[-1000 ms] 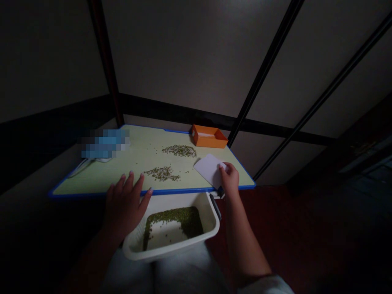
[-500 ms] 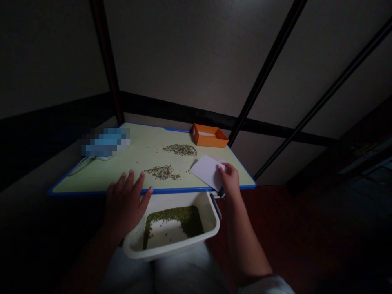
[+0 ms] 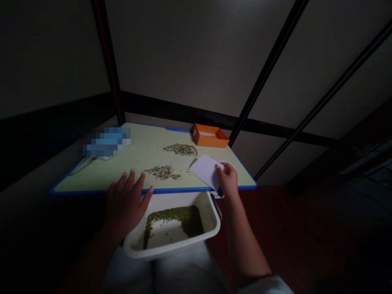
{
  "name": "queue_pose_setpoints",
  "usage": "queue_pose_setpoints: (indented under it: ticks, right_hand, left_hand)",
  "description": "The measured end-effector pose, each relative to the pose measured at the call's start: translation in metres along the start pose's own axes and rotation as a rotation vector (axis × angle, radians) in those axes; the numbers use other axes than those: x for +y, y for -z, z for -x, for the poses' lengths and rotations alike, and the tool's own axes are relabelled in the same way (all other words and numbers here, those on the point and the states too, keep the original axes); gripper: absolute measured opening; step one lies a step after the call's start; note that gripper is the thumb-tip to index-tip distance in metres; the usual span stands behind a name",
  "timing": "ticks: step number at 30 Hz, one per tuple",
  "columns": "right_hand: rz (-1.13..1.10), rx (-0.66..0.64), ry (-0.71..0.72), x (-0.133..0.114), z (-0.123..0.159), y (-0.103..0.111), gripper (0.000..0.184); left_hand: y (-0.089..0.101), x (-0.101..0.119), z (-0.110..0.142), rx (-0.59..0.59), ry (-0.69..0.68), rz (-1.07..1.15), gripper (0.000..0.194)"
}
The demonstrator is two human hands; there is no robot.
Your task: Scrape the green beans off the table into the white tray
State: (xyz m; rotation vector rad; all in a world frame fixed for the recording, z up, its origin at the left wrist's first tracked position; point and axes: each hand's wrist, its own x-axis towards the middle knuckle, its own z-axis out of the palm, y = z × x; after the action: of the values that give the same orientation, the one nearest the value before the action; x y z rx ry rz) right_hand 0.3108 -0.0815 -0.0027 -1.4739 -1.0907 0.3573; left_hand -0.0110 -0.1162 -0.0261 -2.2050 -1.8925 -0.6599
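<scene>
Card [image 3: 203, 169] in the right hand [image 3: 228, 179], at the right front of the surface [image 3: 134, 143], just beside the near pile of beans [image 3: 163, 172]. Pinches the card at its right corner, thumb on top, fingers curled behind; wrist near the front edge, forearm [image 3: 243, 232] slanting up from the lower right. Opposite, a left hand [image 3: 125, 204] with fingers spread, palm down, fingertips past the front edge; whether in contact with the surface, cannot tell. All around, a blue edge [image 3: 180, 189], with a tub [image 3: 171, 248] close under its front stretch. Open room between the left fingertips and a blue thing [image 3: 108, 143], too blotted to make out; a narrower gap between card and orange box [image 3: 212, 141] near the back right. By count: one card, one orange box, one tub, two piles on the surface, including a far pile [image 3: 180, 149]; in the tub, beans [image 3: 192, 222] too many to count.
</scene>
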Motion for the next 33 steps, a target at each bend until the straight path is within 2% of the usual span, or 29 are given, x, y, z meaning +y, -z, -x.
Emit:
queue_pose_setpoints:
  ticks: [8, 13, 19, 25, 33]
  right_hand:
    - [-0.040, -0.058, 0.056, 0.004, -0.014, -0.012, 0.038]
    - [-0.086, -0.171, 0.117, -0.004, -0.038, -0.029, 0.032]
    - [-0.106, -0.329, 0.147, -0.009, -0.069, -0.043, 0.032]
    - [-0.123, -0.435, 0.161, -0.005, -0.085, -0.041, 0.032]
    - [-0.121, -0.482, 0.165, 0.002, -0.087, -0.029, 0.031]
  left_hand:
    - [-0.003, -0.001, 0.002, 0.018, -0.012, -0.004, 0.065]
    - [-0.004, -0.002, 0.002, 0.030, -0.014, -0.010, 0.064]
    - [-0.005, -0.002, 0.001, 0.036, -0.022, -0.018, 0.063]
    - [-0.005, -0.003, 0.002, 0.037, -0.022, -0.020, 0.064]
    - [-0.005, -0.002, 0.001, 0.027, -0.016, -0.010, 0.064]
